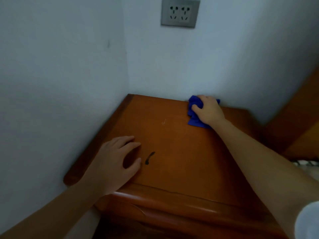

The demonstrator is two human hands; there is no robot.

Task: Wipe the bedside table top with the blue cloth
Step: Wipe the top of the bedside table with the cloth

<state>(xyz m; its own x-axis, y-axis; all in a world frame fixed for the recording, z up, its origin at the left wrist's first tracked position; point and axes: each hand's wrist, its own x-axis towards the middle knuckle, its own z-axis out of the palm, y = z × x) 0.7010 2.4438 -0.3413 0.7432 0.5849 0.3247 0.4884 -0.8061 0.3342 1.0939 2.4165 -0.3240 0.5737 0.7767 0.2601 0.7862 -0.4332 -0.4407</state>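
Fingers of the right hand (208,111) are bunched around the blue cloth (194,118), pressing it onto the table top (181,144) at the far edge, right of frame centre, against the wall (172,66). Lower left, the left hand (115,163) lies flat on the wood, fingers spread, holding nothing. A dark mark (149,158) sits just beside its thumb. A socket (180,12) is at the top.

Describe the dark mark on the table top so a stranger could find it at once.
Start at the wooden bedside table set in the corner of the walls. Look toward its front left part, where the left hand rests flat on the wood. Just right of that hand's thumb is the dark mark, a short slanted black streak with a blob at its lower end, unlike the faint pale scratch farther back.
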